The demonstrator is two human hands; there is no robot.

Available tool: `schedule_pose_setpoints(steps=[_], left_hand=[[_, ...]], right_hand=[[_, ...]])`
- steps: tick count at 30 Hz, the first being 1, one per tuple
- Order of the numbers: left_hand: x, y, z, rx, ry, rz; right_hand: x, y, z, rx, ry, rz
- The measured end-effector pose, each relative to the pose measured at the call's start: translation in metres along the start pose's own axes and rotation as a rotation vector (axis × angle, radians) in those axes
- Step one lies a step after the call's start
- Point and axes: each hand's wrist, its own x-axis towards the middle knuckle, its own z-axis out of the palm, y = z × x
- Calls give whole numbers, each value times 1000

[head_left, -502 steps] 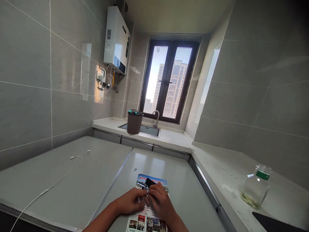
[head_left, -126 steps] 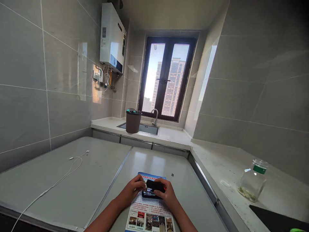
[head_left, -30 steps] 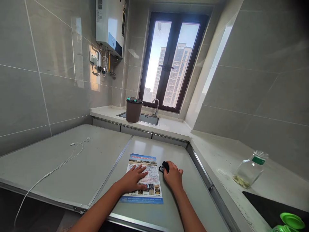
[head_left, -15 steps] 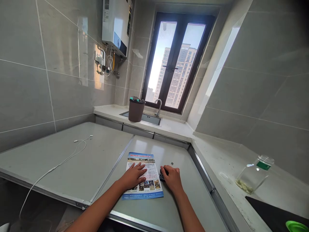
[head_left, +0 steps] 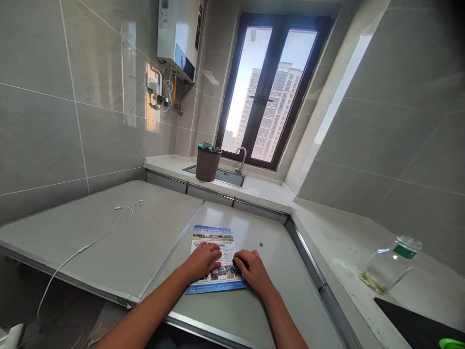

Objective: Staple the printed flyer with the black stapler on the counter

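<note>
A printed leaflet [head_left: 212,232] with blue top and bottom bands lies flat on the grey table panel. My left hand [head_left: 202,262] rests palm down on its left part, fingers apart and slightly bent, pressing on the paper. At the leaflet's right edge, my right hand [head_left: 253,272] is closed around a small black stapler [head_left: 236,262]. Most of the stapler is hidden under the fingers; its front end reaches over the paper. Beyond the right hand lies a small grey piece [head_left: 261,245], looking like a strip of staples.
A white cable [head_left: 98,241] runs across the left panel [head_left: 90,271]. At the back, a brown bin [head_left: 208,164] stands by the sink [head_left: 232,179] and its tap [head_left: 241,157]. A glass jar [head_left: 388,264] stands on the right counter, near a black surface [head_left: 410,320] and a green object [head_left: 450,343].
Over the last second my right hand has brought the stapler left, from beside the leaflet onto its right edge. My left hand's fingers have drawn in a little. Earlier both hands handled the stapler.
</note>
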Motion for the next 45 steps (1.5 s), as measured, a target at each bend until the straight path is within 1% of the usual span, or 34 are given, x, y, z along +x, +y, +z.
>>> schedule_pose_setpoints(steps=[3, 5, 8, 11, 14, 21, 25, 32, 36, 41, 45], left_hand=[[-1, 8, -9, -111, 12, 88], [-3, 12, -14, -186, -34, 155], [-7, 14, -16, -234, -141, 246], [-10, 12, -16, -247, -196, 292], [-10, 12, -17, -245, -207, 298], [-10, 13, -19, -243, -193, 305], [-11, 13, -18, -230, -183, 313], [-11, 13, -17, -237, -200, 294], [-11, 12, -16, -231, -214, 304], [-11, 9, -14, -224, -168, 304], [-9, 8, -13, -237, -181, 327]], right_hand=[[0, 0, -2, 29, -1, -20], [-1, 0, -4, 22, -13, -39], [-2, 1, -6, -6, -49, -73], [-3, 1, -6, -37, -54, -86], [-3, 0, -5, -39, -45, -81], [-3, -6, -7, -82, -57, -95], [-3, -9, -8, -99, -80, -106], [-1, -15, -10, -112, -115, -104], [-1, -17, -9, -117, -119, -81], [0, -17, -7, -135, -127, -63], [1, -17, -4, -173, -161, -27]])
